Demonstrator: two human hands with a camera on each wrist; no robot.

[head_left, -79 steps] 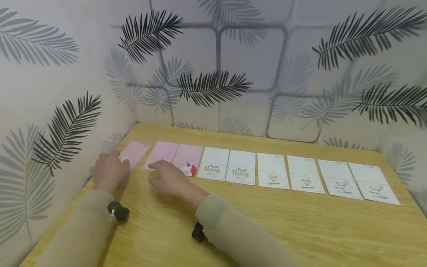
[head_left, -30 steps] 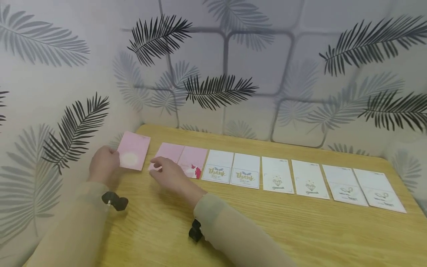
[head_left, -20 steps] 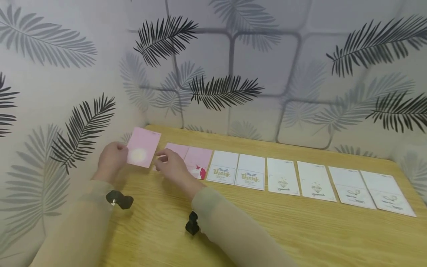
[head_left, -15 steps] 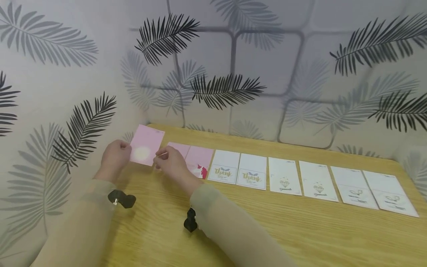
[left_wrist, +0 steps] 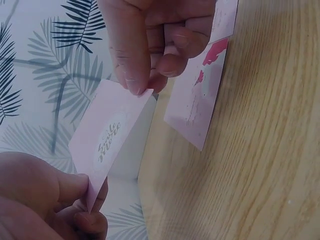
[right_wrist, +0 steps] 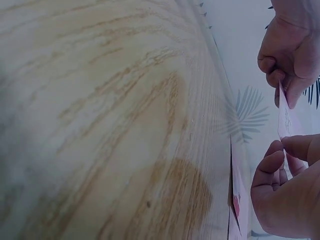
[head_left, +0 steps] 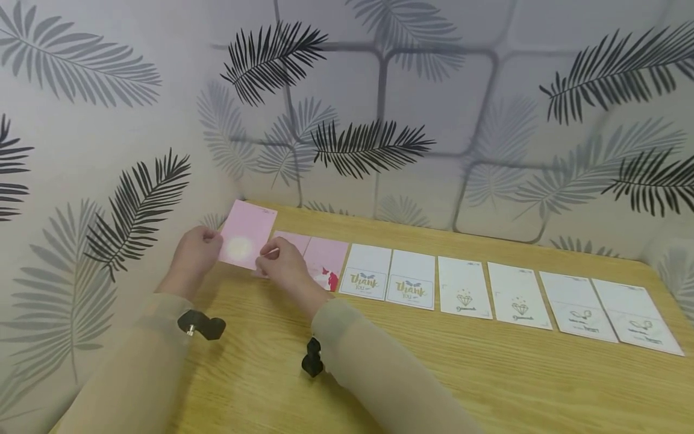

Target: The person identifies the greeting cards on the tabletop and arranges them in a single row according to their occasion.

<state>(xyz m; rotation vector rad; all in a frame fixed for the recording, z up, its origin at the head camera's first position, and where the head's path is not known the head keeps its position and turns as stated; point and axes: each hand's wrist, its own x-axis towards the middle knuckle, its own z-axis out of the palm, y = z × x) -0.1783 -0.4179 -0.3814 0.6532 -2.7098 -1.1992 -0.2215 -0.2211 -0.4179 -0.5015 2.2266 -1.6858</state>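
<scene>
A pink card (head_left: pixel 245 232) with a pale round patch is held up off the table at the far left. My left hand (head_left: pixel 197 253) pinches its left edge between thumb and fingers. At the opposite lower corner, my right hand (head_left: pixel 286 265) pinches the card too, thumb against forefinger. Gold lettering inside the pale patch shows on the card (left_wrist: pixel 111 132) in the left wrist view. Just behind the right hand, two pink cards with red and white prints lie side by side, the right-hand pink card (head_left: pixel 327 256) partly showing and its neighbour (head_left: pixel 293 240) largely covered.
Rightward along the wooden table (head_left: pixel 434 361) runs a row of white cards: two "Thank You" cards (head_left: pixel 410 279), two diamond cards (head_left: pixel 464 288) and two leaf-print cards (head_left: pixel 579 306). A wall with feather prints (head_left: pixel 374 147) borders the table's back and left.
The pink card, first lying on the table under the left hand, has been lifted and moved right. The right hand has left the two pink cards and taken the held card's other side.
</scene>
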